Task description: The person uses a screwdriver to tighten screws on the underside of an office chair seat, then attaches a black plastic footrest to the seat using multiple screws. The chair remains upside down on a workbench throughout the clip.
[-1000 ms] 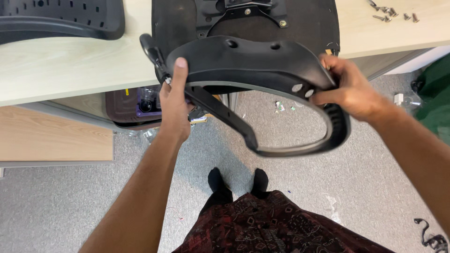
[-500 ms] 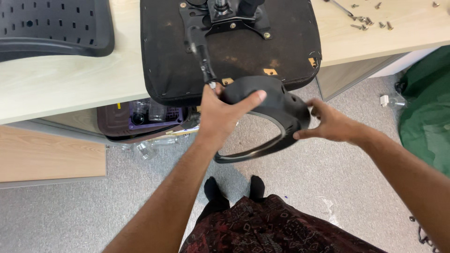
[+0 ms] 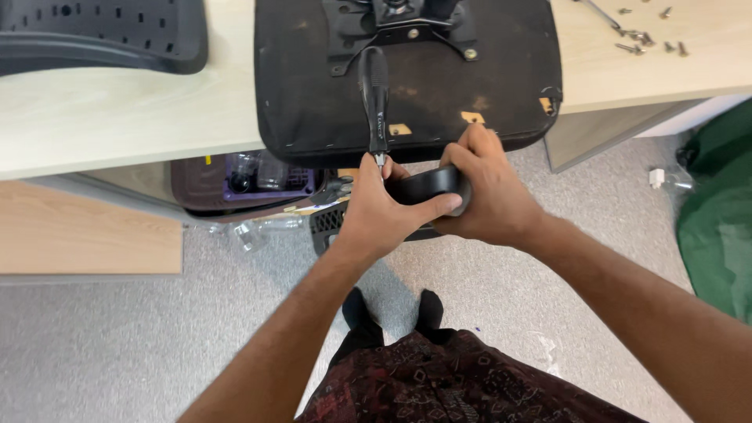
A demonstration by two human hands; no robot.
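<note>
A black plastic chair armrest (image 3: 429,186) is held edge-on just below the front edge of an upturned black chair seat (image 3: 313,102) that lies on a pale wooden table (image 3: 117,117). My left hand (image 3: 380,211) grips the armrest's left side with the thumb across it, and also holds a black-handled screwdriver (image 3: 374,90) that sticks up over the seat. My right hand (image 3: 489,196) is wrapped around the armrest's right end. Most of the armrest is hidden by both hands.
A black perforated chair back (image 3: 102,35) lies at the table's far left. Loose screws (image 3: 646,37) are scattered at its far right. Under the table sit a brown box of oddments (image 3: 251,176) and a black crate (image 3: 327,223). A green bag (image 3: 721,219) stands right.
The armrest has been turned from a wide open loop to edge-on and brought up against the seat's front edge. Both hands have closed in together, and the screwdriver now points up over the seat.
</note>
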